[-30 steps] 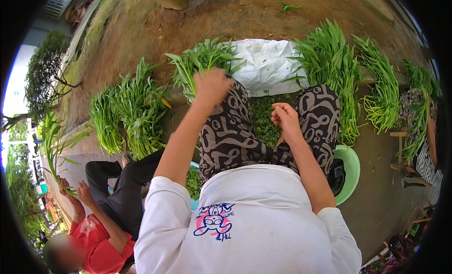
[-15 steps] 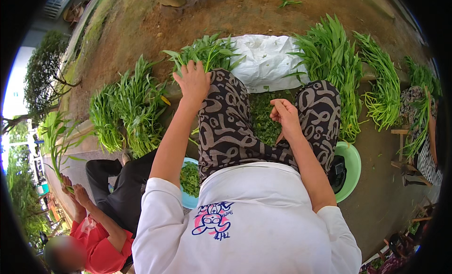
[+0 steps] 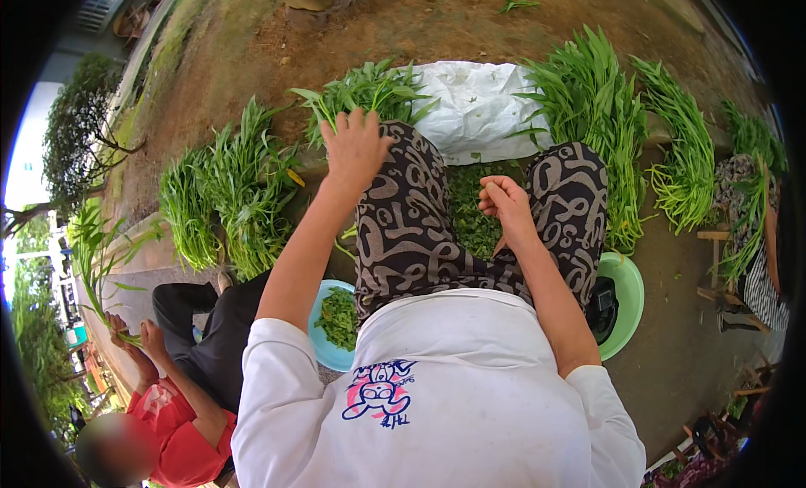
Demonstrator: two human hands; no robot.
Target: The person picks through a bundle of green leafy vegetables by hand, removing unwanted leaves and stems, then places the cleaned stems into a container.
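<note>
Beside my left knee, my left hand (image 3: pixel 357 148) is open, fingers spread, its tips at the near edge of a heap of water spinach (image 3: pixel 369 89). Between my thighs, my right hand (image 3: pixel 507 207) hangs with its fingers curled closed; whatever they hold, if anything, is hidden. Below it lies a spread of loose chopped-looking green leaves (image 3: pixel 474 198). A crumpled white plastic sheet (image 3: pixel 483 106) stretches out in front of my knees, with a few leaf bits on it.
Water spinach bundles lie at left (image 3: pixel 248 190) and right (image 3: pixel 600 119). A light blue basin (image 3: pixel 330 352) with leaves stands by my left hip; a green basin (image 3: pixel 625 307) with a dark object is at right. A co-worker in red (image 3: pixel 189 412) holds stems at left.
My left hand has shifted slightly right, toward my left knee, its fingers still spread. My right hand has hardly moved. At left, the co-worker's hands and stems have moved a little.
</note>
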